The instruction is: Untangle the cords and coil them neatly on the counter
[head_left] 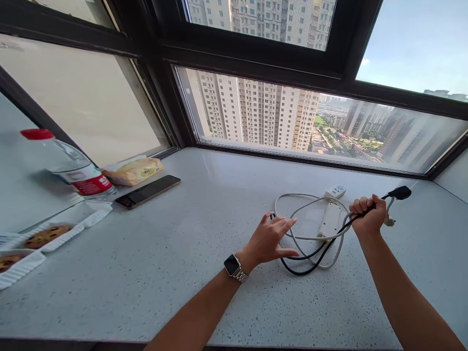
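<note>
On the bench, our right hand had its fingers closed round the black cable behind the plug. Our left hand lay open beside the loops; pulling might have dragged the tangled white power strip.

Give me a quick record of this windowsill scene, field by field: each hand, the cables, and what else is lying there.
right hand: fist shut on black cable, plug end sticking out
left hand: open, fingers spread, resting by the cable loops
white power strip: lying on the sill, white cord looped around
far left: water bottle, phone, snack packet, cookies in trays
</note>
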A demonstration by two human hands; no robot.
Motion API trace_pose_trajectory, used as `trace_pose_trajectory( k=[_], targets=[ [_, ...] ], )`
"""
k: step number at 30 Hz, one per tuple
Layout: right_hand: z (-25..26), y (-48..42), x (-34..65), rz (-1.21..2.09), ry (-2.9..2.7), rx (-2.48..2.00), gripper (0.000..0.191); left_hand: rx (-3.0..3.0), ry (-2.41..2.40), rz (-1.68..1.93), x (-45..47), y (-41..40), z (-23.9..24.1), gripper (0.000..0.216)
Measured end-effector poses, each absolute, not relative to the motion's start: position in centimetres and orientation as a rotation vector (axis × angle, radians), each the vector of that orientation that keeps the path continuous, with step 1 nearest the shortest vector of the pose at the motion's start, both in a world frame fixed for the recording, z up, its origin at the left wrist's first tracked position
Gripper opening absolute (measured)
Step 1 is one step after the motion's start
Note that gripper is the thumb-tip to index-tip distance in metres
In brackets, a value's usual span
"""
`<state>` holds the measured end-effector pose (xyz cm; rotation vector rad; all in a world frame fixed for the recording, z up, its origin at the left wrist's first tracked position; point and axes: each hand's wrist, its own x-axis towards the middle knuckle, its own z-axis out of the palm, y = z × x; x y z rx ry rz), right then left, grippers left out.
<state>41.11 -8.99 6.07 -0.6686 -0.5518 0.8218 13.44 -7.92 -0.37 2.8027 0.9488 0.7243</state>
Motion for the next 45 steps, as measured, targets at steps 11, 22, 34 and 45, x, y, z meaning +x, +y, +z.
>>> trace_pose_trajectory(
  k=[11,22,34,45],
  targets=[
    [5.0,-10.1,43.3,0.882,-0.631,-1.061,0.021,2.949,1.009,0.762,15.1,-9.6,-1.0,0.052],
    [9.8,-11.6,48.7,1.068,-0.222,-0.758,0.036,2.983,0.922,0.623,14.4,-9.0,-1.1,0.042],
    [10.7,-10.5,38.2,0.989,-0.69,-0.84,0.042,2.98,0.917,0.43,21.0,-13.6,-1.5,0.058],
    [8.5,-8.7,33.4,1.221,-1.005,-0.855,0.043,2.722,0.824,0.557,20.4,-13.6,-2.0,0.005]
  ],
)
